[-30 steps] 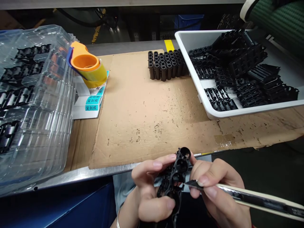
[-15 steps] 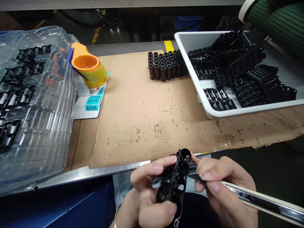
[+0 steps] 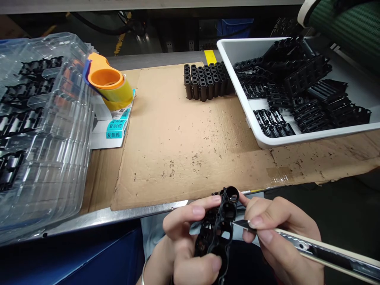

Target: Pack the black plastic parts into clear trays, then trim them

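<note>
A black moulded plastic part (image 3: pixel 218 233) with a row of round openings is in my left hand (image 3: pixel 190 241), fingers and thumb closed on it just below the table's front edge. My right hand (image 3: pixel 282 233) pinches a utility knife (image 3: pixel 326 251) near its blade, the long handle running off to the lower right. The blade tip points left and touches, or almost touches, the part's right edge by the middle openings. A fingertip of my right hand rests near the part's top opening.
A white tray (image 3: pixel 261 140) heaped with black parts stands at right. Black tubes (image 3: pixel 204 81) stand in a block at the back. At left are stacked clear trays (image 3: pixel 68 158), an orange tape dispenser (image 3: pixel 103 75) and labels (image 3: pixel 115 126). Black scraps dot the cardboard (image 3: pixel 166 130).
The knife's blade tip has shifted slightly down and left along the part's edge. The part has tilted a little in my left hand. Both grips stay the same.
</note>
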